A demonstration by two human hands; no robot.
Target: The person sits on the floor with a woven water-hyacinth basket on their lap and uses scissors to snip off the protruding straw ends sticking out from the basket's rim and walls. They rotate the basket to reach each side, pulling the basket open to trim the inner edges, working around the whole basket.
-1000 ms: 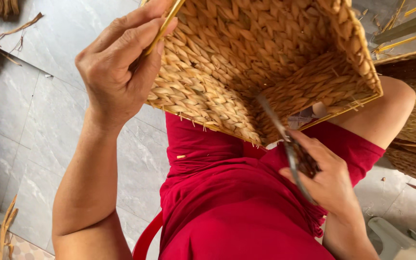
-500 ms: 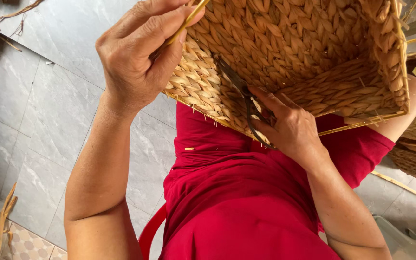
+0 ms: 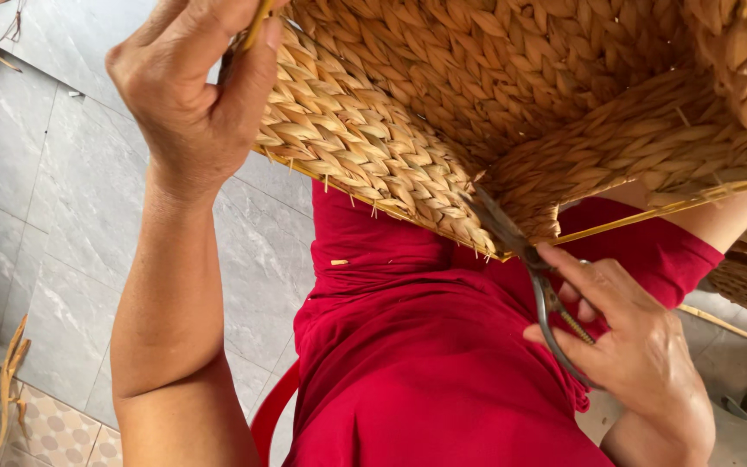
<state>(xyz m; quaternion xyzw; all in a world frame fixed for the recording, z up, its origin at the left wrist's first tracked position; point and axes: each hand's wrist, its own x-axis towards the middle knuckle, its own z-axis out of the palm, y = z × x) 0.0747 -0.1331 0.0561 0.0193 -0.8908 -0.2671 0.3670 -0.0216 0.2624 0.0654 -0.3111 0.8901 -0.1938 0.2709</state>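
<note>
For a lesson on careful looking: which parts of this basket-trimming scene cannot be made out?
- Woven basket: top and right side cut off by the head view's edges.
- Scissors: handles mostly hidden inside the right hand.
- Left hand: fingertips cut off at the top edge.
- Red seat: mostly hidden by the red clothing.

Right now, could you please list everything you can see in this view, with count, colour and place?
woven basket: one, straw-tan, held up across the top of the view.
scissors: one pair, dark metal, blades at the basket's lower edge.
red garment: one, over the lap, centre.
red chair edge: one, bottom centre.
tiled floor: grey, left.
loose straw strips: several, tan, on the floor at lower left.
left hand: grips the basket rim, upper left.
right hand: holds the scissors, lower right.
</note>
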